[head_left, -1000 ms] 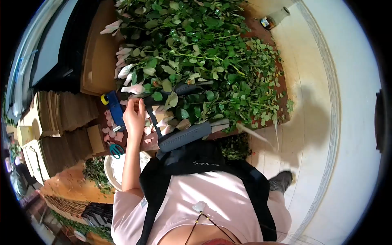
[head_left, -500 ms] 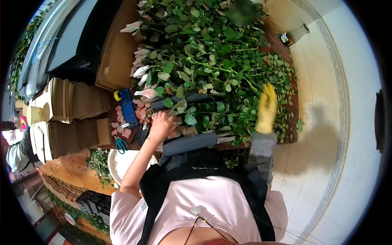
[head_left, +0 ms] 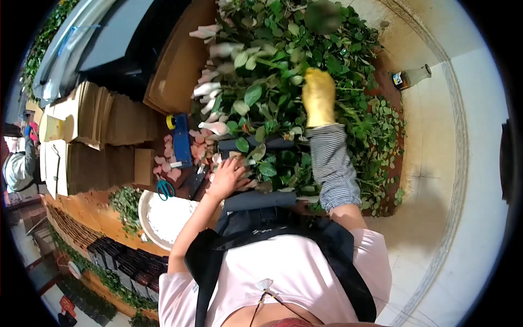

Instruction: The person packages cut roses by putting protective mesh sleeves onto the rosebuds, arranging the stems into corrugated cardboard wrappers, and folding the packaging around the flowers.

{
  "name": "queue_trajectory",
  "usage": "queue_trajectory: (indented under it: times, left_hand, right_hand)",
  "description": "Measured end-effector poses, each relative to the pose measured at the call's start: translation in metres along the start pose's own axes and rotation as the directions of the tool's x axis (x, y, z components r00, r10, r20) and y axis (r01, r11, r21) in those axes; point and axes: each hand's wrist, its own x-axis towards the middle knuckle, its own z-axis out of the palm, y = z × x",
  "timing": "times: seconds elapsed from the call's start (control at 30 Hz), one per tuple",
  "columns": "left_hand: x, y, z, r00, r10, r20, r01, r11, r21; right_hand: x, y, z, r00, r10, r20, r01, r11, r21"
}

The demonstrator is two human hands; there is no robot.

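Observation:
My left hand (head_left: 229, 177) is bare and rests at the table's near left, with its fingers stretched out and slightly apart beside rose leaves. What lies under its fingertips is partly hidden. My right hand (head_left: 318, 95), in a yellow glove with a striped sleeve, is closed in a fist among the green stems. It grips a rose (head_left: 226, 50) by its stem; the pale, sleeved bloom points left and is blurred by motion. More roses (head_left: 215, 128) with pale wrapped heads lie in a pile, heads to the left. A dark grey corrugated roll (head_left: 260, 201) lies just below my left hand.
Left of the roses are a blue tape dispenser (head_left: 182, 141), pink petals (head_left: 173, 174), teal scissors (head_left: 165, 189) and cardboard stacks (head_left: 101, 169). A white tub (head_left: 144, 218) stands below the table edge. A glass bottle (head_left: 412, 77) stands at the right. Another person (head_left: 20, 166) is at far left.
My right hand has moved left and farther up over the pile, its fingers now closed, and a rose there is moving. My left hand stays near the same spot. The view has shifted.

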Motion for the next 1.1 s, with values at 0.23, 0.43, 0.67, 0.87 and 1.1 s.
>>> queue_trajectory:
  times: [0.23,0.43,0.67,0.87,1.1]
  left_hand:
    - [0.006,0.006,-0.01,0.999,-0.05,0.008,0.05,0.999,-0.015]
    - [0.004,0.009,-0.011,0.996,-0.062,-0.065,0.053,0.99,-0.128]
    - [0.004,0.012,-0.016,0.995,-0.091,-0.044,0.084,0.987,-0.138]
    - [0.004,0.009,-0.004,0.991,-0.115,-0.074,0.102,0.982,-0.16]
    - [0.004,0.003,0.002,0.994,-0.104,-0.045,0.095,0.981,-0.171]
  right_hand:
    - [-0.045,0.082,-0.116,0.916,0.383,-0.118,-0.131,0.564,0.815]
    - [0.003,0.096,-0.163,0.856,-0.046,-0.516,0.052,0.999,-0.003]
    - [0.107,0.06,-0.07,0.941,0.213,-0.262,-0.309,0.855,-0.417]
    - [-0.001,-0.011,0.078,0.691,-0.034,0.722,0.126,0.989,-0.073]
    - [0.02,-0.011,0.034,0.937,0.23,-0.264,-0.085,0.882,0.464]
